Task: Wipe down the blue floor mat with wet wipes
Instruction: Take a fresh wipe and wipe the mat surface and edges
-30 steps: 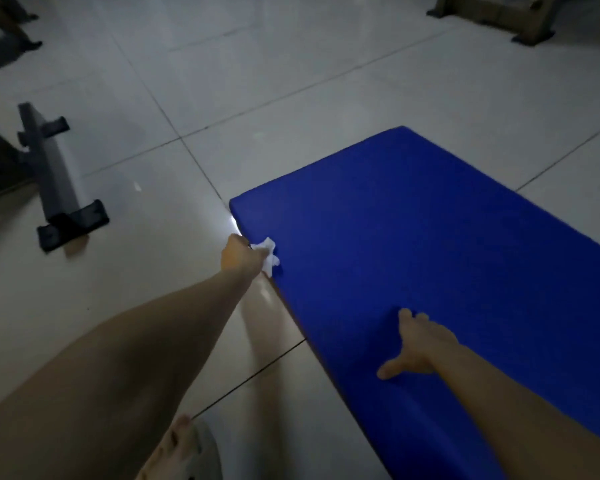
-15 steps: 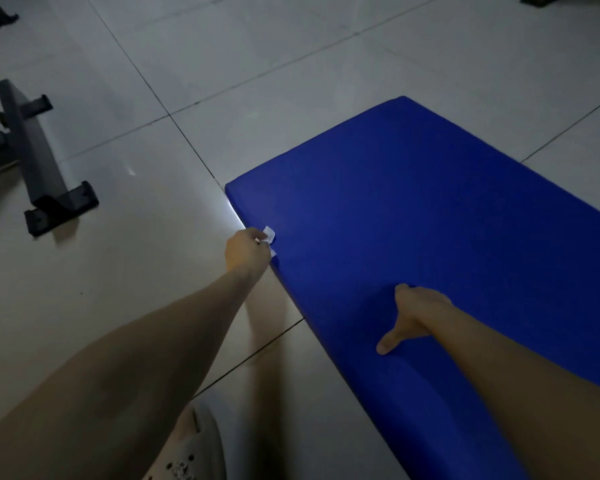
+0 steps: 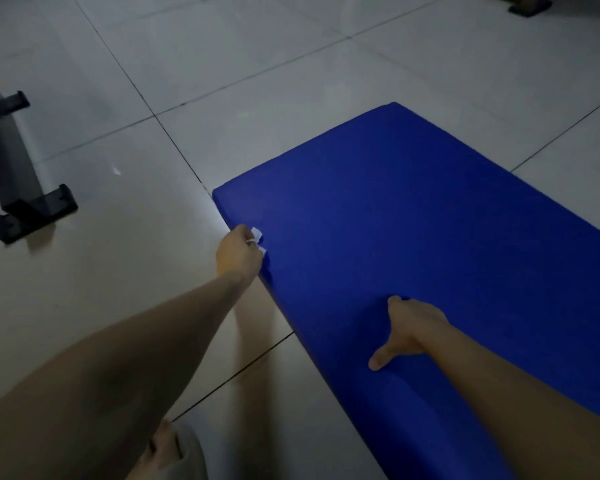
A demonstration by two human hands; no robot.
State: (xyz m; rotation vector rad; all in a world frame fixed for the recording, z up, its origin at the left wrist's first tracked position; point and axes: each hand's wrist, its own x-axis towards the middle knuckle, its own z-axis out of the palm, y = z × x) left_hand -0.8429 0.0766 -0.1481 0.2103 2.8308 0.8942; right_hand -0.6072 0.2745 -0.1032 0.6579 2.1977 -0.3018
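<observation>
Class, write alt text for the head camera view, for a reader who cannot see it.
A person's left hand grips a white wet wipe against the left edge of a blue floor mat near its corner, while the right hand rests on the mat's top. The mat lies on a pale tiled floor, with a dark frame to the left.

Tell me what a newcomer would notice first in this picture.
The bright blue floor mat dominates, running from the centre to the right edge across pale floor tiles. At its left edge the left hand grips a small white wet wipe, while the right hand rests on the mat nearer the camera, thumb spread. A dark metal stand lies on the floor at far left.
</observation>
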